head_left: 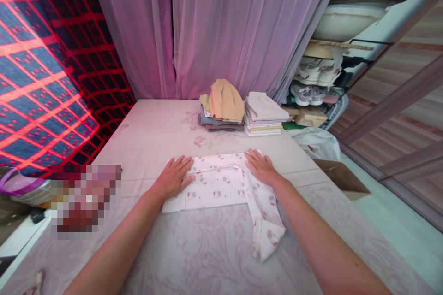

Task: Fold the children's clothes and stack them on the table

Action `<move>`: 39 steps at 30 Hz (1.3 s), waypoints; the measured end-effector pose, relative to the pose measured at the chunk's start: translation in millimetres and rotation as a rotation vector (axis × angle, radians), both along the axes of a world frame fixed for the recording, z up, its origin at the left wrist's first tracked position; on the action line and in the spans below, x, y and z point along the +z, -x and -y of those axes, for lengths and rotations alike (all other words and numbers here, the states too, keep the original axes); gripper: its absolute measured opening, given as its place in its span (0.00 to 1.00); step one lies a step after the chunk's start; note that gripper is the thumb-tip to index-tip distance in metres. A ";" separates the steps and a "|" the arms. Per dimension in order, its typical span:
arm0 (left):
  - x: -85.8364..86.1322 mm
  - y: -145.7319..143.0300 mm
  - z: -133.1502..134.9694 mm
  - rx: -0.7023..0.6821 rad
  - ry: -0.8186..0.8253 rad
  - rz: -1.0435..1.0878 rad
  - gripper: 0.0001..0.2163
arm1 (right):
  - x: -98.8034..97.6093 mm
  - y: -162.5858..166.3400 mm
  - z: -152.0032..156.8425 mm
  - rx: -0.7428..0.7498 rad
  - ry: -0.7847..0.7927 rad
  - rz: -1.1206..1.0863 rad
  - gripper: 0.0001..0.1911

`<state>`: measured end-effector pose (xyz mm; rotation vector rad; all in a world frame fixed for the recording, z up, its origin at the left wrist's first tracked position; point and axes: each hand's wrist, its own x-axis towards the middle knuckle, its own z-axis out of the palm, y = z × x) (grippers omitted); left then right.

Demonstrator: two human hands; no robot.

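Observation:
A small white garment (221,184) with a pink print lies partly folded on the bed, one sleeve (266,226) trailing toward me on the right. My left hand (175,175) rests flat on its left edge, fingers stretched out. My right hand (261,166) lies flat on its upper right corner, fingers also spread. Neither hand grips anything.
The bed (194,258) has a pale floral sheet. Two stacks of folded clothes (223,106) (265,115) sit at its far edge before purple curtains (221,23). A red and blue blanket (38,78) hangs left. Shoes on a rack (314,87) and a cardboard box (341,177) stand right.

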<state>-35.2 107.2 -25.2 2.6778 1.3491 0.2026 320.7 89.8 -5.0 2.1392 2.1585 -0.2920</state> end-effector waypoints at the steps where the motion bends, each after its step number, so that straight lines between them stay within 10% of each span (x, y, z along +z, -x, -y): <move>1: 0.8 -1.2 0.3 0.016 0.003 -0.012 0.30 | -3.4 -5.3 1.1 -0.025 -0.005 0.009 0.29; 18: 38.0 -39.5 -0.1 0.130 0.126 -0.146 0.26 | -11.1 -5.8 4.8 -0.011 -0.064 0.016 0.31; 25: 22.5 -85.7 27.3 0.232 0.124 -0.089 0.31 | -14.2 -6.7 4.8 -0.002 -0.076 0.022 0.30; 39: -3.6 -44.4 38.8 0.421 -0.053 -0.011 0.27 | -15.7 -5.8 6.3 0.004 -0.111 0.027 0.29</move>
